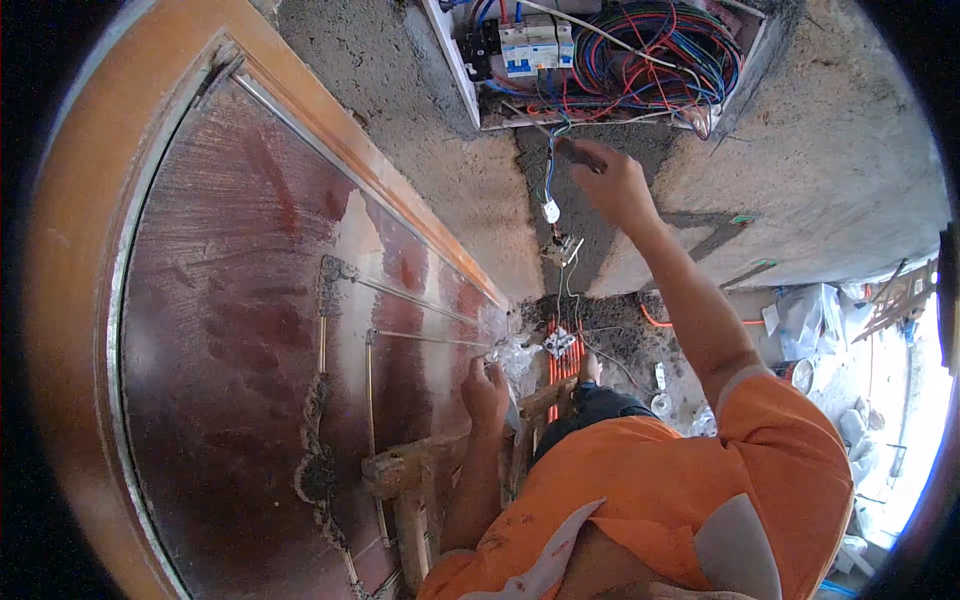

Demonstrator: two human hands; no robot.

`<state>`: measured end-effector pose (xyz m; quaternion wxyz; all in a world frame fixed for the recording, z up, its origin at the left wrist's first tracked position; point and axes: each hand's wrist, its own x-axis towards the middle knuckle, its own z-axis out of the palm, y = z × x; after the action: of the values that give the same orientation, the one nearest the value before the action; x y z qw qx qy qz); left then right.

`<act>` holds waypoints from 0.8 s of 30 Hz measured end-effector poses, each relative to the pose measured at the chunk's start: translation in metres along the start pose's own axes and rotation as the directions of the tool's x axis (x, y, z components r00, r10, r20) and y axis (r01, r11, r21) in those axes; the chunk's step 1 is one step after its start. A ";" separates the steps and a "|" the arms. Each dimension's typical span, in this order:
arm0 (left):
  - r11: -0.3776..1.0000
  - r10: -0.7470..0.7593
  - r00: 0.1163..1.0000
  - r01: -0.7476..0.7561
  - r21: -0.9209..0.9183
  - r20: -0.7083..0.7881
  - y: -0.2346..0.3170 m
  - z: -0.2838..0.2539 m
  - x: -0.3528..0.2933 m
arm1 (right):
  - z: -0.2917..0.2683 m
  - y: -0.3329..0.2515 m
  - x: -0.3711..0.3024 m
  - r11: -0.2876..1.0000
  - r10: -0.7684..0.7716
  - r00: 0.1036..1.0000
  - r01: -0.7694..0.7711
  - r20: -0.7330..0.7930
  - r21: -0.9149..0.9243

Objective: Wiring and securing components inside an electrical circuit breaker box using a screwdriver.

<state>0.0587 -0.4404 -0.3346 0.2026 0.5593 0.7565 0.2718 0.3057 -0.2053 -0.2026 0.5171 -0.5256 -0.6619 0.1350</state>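
My right hand (615,188) is raised, its fingers closed round the dark handle of a tool (580,153). A thin shaft seems to run from it toward the lower edge of the electrical box (473,108); the tool's exact kind is unclear. Inside that box sit white circuit breakers (535,48) and a big coil of coloured wires (655,62). Below it, blue and white wires (549,178) hang down to a small white fitting (551,212). My left hand (486,395) is lower, beside the door, fingers curled. A pale flat edge shows next to it; what it holds is hidden.
A dark red door (250,330) in a wooden frame (75,210) stands at left. A rough wooden stand (408,478) is between door and body. Orange conduits (565,365) rise at the wall's foot. Plastic sheeting (808,320) and rubble lie at right.
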 end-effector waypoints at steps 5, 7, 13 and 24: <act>0.999 0.041 0.998 -0.041 0.007 -0.046 0.005 -0.002 -0.004 | 0.014 0.013 0.042 0.963 0.256 0.942 -0.267 0.218 0.020; 0.998 0.061 0.995 -0.059 0.020 -0.079 -0.001 -0.006 -0.012 | -0.002 0.013 0.051 0.922 0.308 0.874 -0.371 0.377 0.107; 1.000 -0.012 0.999 0.012 -0.004 -0.052 0.011 -0.012 -0.014 | -0.009 0.019 0.066 0.912 0.296 0.846 -0.388 0.442 0.132; 0.999 0.036 0.997 -0.037 -0.015 -0.063 0.010 -0.007 -0.018 | -0.012 0.032 0.042 0.931 0.296 0.902 -0.346 0.315 0.115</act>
<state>0.0674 -0.4564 -0.3230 0.1783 0.5628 0.7498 0.2988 0.3374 -0.1617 -0.1975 0.4264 -0.5562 -0.6215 0.3501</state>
